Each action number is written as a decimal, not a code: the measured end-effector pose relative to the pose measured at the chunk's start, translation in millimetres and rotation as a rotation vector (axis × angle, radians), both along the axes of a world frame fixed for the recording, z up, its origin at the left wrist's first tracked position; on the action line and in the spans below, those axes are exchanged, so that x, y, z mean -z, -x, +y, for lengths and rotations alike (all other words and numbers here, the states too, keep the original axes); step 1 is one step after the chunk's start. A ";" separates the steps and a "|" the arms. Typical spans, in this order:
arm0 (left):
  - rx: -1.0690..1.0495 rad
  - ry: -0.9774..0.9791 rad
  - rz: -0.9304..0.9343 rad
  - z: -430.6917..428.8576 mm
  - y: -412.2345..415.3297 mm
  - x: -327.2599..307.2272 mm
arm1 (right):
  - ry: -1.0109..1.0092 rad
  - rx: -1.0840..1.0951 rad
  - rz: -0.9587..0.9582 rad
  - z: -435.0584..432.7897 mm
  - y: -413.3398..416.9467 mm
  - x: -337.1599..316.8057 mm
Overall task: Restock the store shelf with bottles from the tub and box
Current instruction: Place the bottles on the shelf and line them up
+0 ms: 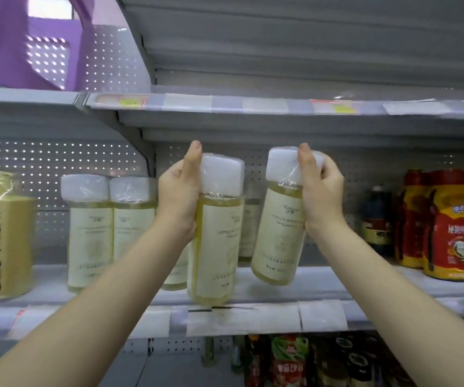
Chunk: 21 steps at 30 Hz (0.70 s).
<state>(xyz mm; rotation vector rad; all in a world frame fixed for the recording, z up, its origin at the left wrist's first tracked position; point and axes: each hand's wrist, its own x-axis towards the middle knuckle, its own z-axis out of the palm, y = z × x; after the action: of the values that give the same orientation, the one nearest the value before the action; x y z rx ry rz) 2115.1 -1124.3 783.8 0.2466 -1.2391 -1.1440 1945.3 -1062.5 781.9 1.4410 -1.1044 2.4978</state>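
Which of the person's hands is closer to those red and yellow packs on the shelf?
The right hand, gripping a bottle to the left of the red and yellow packs. The left hand grips a second bottle farther left.

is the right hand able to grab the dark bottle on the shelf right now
Probably not yet: the right hand already grips a yellow bottle. The way to the dark bottle looks free, with bare shelf between.

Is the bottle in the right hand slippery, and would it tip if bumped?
Probably a bit slippery: shiny plastic wrap covers the bottle where the right hand grips it. It looks full of liquid, so likely heavy for its size. Tall and narrow, it could tip if bumped.
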 end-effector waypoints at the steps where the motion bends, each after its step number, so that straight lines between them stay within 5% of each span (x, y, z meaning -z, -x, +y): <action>1: -0.019 -0.001 0.002 -3.6 3.0 1.7 | -0.021 -0.005 0.001 -7.9 5.0 1.9; 13: 0.039 -0.138 0.064 -53.5 12.6 10.4 | -0.310 -0.153 0.001 -83.0 36.2 23.0; 21: 0.006 -0.112 0.046 -61.0 15.8 9.3 | -0.783 -0.142 0.313 -78.6 53.8 30.9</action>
<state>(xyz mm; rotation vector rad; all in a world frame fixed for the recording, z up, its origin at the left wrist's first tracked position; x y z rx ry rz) 2099.2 -1185.3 774.5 0.2992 -1.1375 -1.2201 1891.6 -1141.1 751.0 2.0327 -2.0817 1.8556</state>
